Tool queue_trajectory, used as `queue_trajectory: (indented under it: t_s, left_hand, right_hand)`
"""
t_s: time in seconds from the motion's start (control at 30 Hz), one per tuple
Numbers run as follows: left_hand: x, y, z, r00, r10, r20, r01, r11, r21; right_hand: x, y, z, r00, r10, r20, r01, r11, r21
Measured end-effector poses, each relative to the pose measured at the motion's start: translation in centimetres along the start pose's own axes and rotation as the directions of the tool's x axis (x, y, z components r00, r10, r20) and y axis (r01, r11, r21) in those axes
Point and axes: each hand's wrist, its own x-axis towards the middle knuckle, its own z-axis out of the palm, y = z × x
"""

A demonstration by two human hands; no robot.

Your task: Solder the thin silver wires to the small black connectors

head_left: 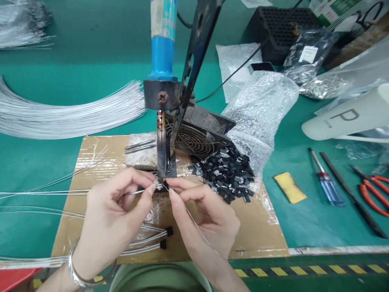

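Note:
A blue-handled soldering iron (164, 56) is clamped upright in a stand, its tip pointing down between my hands. My left hand (118, 211), wearing a silver bangle, is closed in a pinch on white wires (45, 193), their ends just below the tip. Pinched in my right hand (203, 215) is a thin solder wire (197, 227), which trails down across the palm. A small dark piece sits by the right fingertips, partly hidden. Below my hands lie wires ending in black connectors (169, 231). Loose black connectors (225, 174) are heaped right of the iron.
A fan (194, 138) stands behind the iron on the cardboard (255, 231). White wires (69, 113) lie bundled at left. At right are a yellow sponge (290, 187), a screwdriver (330, 188), orange-handled pliers (375, 190), a white cup (349, 115) and bubble wrap (258, 109).

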Motion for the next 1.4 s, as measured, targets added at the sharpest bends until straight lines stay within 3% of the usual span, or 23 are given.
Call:
queue_trajectory:
  t_s: [1.4]
  left_hand:
    - [0.26, 0.1, -0.01, 1.0, -0.019, -0.006, 0.018, 0.999, -0.036]
  right_hand:
    - [-0.13, 0.19, 0.24, 1.0, 0.01, -0.009, -0.01, 0.999, 0.042]
